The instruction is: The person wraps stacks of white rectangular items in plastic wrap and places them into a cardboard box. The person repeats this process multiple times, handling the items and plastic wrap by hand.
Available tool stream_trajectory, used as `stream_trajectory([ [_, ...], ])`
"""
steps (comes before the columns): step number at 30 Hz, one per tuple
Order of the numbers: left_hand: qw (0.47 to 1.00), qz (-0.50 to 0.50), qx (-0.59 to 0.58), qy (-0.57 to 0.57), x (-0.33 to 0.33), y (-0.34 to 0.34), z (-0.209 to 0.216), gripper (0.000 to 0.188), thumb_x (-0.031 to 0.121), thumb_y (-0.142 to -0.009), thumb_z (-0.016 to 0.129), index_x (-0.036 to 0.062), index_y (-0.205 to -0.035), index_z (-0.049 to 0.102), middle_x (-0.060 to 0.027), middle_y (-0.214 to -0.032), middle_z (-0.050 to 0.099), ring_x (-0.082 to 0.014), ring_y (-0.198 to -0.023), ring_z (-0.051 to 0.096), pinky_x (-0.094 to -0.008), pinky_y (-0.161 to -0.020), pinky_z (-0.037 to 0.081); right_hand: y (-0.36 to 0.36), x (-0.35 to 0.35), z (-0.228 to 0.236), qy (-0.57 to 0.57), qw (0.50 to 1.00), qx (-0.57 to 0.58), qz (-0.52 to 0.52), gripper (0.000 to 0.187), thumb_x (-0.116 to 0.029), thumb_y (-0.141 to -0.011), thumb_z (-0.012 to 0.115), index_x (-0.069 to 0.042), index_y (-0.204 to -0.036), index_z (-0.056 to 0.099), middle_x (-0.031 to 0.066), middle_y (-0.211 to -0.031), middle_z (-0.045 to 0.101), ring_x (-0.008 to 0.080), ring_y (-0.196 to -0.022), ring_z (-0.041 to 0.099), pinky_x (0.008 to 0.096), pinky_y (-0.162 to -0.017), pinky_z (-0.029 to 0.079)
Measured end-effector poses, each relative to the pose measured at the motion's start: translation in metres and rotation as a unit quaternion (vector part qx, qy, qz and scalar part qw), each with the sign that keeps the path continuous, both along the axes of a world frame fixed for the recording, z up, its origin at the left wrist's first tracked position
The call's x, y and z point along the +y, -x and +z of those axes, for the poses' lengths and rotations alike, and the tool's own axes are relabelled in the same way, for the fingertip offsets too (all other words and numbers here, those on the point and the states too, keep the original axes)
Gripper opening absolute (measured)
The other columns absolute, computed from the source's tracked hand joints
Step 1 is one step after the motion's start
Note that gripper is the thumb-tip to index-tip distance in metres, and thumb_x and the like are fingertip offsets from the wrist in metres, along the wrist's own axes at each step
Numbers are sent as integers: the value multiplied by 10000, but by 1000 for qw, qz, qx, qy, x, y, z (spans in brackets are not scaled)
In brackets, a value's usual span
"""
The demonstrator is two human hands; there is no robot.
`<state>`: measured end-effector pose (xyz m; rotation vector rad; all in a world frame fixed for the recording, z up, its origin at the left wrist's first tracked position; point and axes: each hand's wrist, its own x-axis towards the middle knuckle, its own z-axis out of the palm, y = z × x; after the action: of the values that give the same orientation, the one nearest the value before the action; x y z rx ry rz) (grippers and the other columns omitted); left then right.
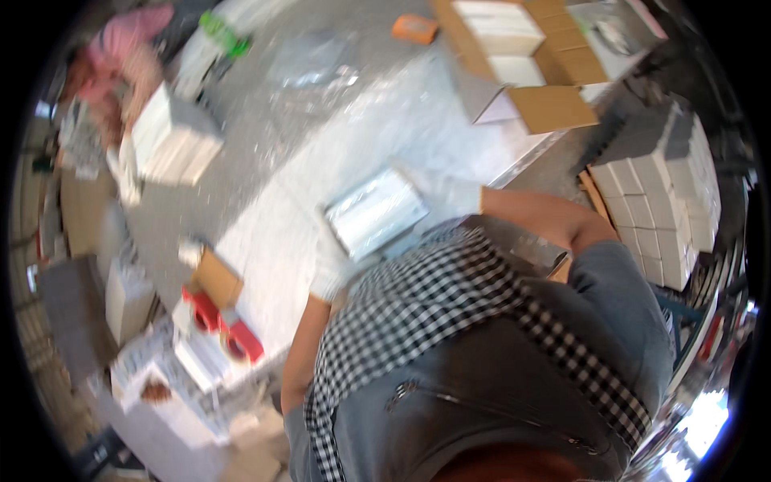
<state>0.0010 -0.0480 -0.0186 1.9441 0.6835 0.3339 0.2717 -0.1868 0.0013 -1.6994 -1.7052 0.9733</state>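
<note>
In front of my apron is a white block-shaped pack [376, 212] wrapped in shiny clear plastic. It lies at a slant between my two white-gloved hands. My left hand [329, 269] grips its left end, with the fingers partly blurred. At the opposite end my right hand [454, 196] closes on the pack's right side, its fingers smeared by motion and pale against the white table covering. The pack's underside is hidden.
An open cardboard box [554, 44] with white packs stands at the far right. Stacked white packs [650, 201] rise beside my right arm. Red tape dispensers [221, 325] lie at the left. Across the grey tabletop, a person in pink [120, 64] is near another white stack [173, 140].
</note>
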Motion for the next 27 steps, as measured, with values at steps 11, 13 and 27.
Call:
stream_trajectory([
  [11, 995, -78, -20, 57, 23, 6, -2, 1371, 287, -580, 962, -36, -1570, 70, -221, -1409, 511, -320, -1308, 544, -418, -1105, 451, -1, 4, 16, -44, 997, -39, 42, 1267, -348, -620, 905, 9, -1617, 210, 258, -1546, 392, 410, -1415, 447, 432, -1170, 394],
  [13, 988, -66, -28, 137, 7, -4, 50, 1278, 279, -541, 934, -52, -1537, 206, -190, -1338, 559, -304, -1257, 570, -415, -1088, 454, 3, -4, 33, -48, 998, 10, 26, 1254, -403, -633, 907, 14, -1610, 240, 259, -1576, 387, 403, -1458, 398, 430, -1207, 341],
  [27, 965, -217, -122, -81, 5, -162, 225, 1275, 405, -536, 958, -43, -1524, 289, -229, -1360, 567, -330, -1293, 561, -415, -1119, 424, -105, -99, 228, -157, 975, -51, -149, 1127, -300, -608, 935, -34, -1564, 401, 216, -1495, 526, 313, -1348, 547, 394, -1122, 464],
])
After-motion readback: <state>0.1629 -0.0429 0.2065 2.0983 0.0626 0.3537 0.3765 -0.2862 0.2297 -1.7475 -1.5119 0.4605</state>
